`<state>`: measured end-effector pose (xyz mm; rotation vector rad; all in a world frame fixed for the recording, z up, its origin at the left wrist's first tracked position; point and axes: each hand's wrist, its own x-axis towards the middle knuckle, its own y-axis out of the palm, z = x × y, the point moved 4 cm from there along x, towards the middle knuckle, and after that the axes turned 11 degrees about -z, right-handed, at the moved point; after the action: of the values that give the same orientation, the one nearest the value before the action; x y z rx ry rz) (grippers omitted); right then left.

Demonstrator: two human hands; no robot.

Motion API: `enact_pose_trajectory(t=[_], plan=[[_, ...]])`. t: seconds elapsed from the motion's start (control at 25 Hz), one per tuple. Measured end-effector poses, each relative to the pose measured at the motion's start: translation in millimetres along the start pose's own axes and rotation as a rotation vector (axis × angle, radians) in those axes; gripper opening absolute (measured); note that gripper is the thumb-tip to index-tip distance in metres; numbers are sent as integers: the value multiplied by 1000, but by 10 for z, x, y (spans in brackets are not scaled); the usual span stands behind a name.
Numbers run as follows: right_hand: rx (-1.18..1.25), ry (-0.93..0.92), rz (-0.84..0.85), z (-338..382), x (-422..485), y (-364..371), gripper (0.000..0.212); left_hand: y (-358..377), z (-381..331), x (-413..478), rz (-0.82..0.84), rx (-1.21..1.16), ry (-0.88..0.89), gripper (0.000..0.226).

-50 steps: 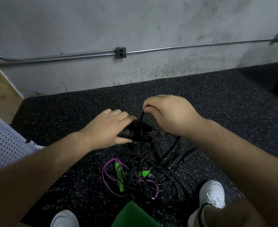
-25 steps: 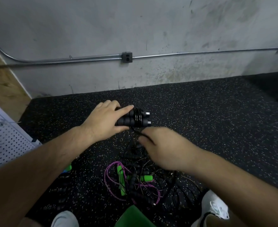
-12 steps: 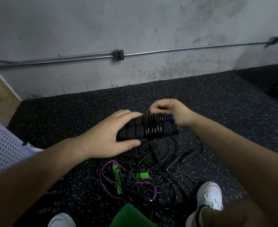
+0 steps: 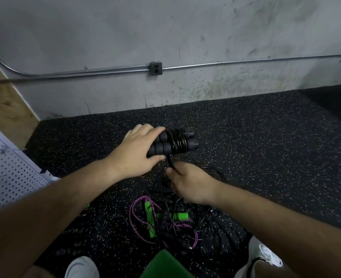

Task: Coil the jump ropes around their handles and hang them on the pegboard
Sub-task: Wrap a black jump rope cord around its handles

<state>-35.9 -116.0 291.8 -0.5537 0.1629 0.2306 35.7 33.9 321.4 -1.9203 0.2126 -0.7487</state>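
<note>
We see 1 pegboard (image 4: 9, 173) at far left, 1 tangled rope pile (image 4: 165, 219) on the floor w/ 2 green handles (image 4: 151, 219). Left hand (image 4: 137, 151) clamps 2 black handles (image 4: 173, 141), cord-wrapped, above the floor; right hand (image 4: 189, 183) pinches the loose cord (image 4: 170, 162). Floor beyond lies open.

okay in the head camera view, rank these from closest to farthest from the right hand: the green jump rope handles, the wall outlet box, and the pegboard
From the right hand:
1. Green jump rope handles, in the tangle on the floor just below the hand.
2. Wall outlet box, up on the conduit along the concrete wall.
3. Pegboard, at the far left edge.
</note>
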Motion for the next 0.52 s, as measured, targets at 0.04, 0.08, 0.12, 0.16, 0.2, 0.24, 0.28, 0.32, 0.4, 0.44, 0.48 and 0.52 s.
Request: enact_pose_trajectory(t=[0.04,0.08,0.12,0.16,0.2,0.24,0.28,0.32,0.4,0.44,0.48,0.52], plan=[[-29,24,20,53,-55,31,28,12,29,9,3,41,0,79],[-80,37,33,115,-108,37,29,21,52,12,7,79,9,79],[-155,42,37,197,-160,3,30,31,69,12,9,109,27,80],[-252,28,31,288,-209,-74,31,42,82,12,10,134,47,80],[-356,6,23,378,-250,-172,32,51,91,13,13,155,64,81],[-452,-26,18,461,-294,-284,32,59,93,17,21,173,80,81],[-532,-61,1,534,-326,-405,31,73,85,17,36,189,102,82],[-600,-109,-44,604,-342,-533,30,90,65,11,56,199,126,82],[-785,-286,-201,713,-300,-761,29,126,-11,-28,103,181,191,80],[-857,-380,-280,720,-237,-839,27,140,-70,-53,125,156,240,78],[-873,-453,-338,674,-140,-908,25,148,-140,-83,145,121,286,76],[-852,-479,-355,597,-38,-989,22,145,-224,-108,161,74,312,73]])
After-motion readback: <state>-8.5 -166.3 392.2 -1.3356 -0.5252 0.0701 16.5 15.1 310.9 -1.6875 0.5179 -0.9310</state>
